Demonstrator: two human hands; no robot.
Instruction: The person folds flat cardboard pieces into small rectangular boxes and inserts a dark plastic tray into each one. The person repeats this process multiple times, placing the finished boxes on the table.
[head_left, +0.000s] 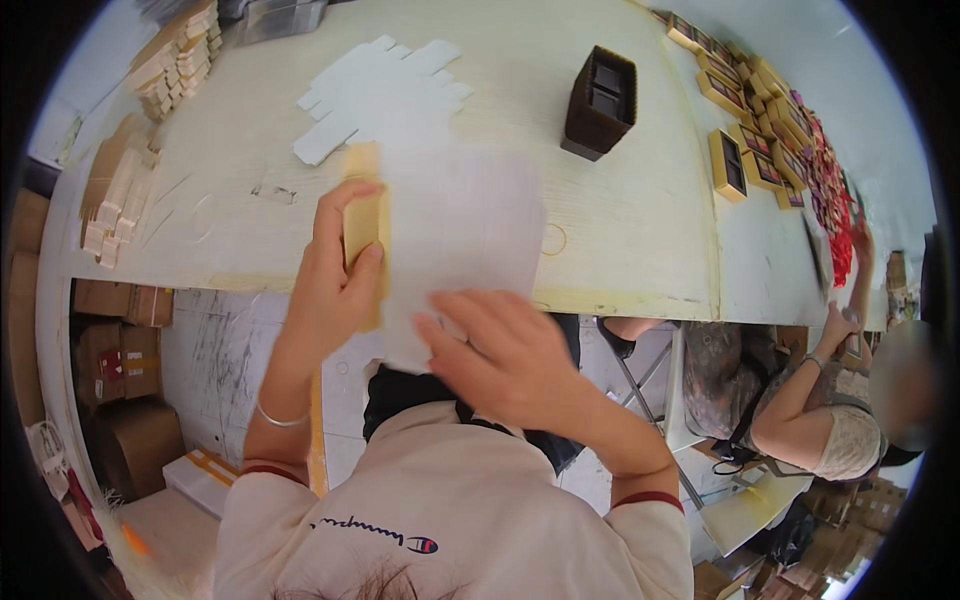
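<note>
A yellow strip (pixel 366 222) is pinched between thumb and fingers of the left hand (pixel 335 268), its long axis crossing the table's (pixel 625 295) near edge. Just to its right, 1 blurred white sheet (pixel 462 225) is overlapped near that edge by the right hand (pixel 510 350), whose grip cannot be told.

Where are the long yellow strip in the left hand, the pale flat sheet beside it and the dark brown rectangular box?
Long yellow strip (pixel 363 226): head view, middle of its face.
Pale flat sheet (pixel 462 225): head view, blurred surface.
Dark brown rectangular box (pixel 594 136): head view, near wall.
</note>
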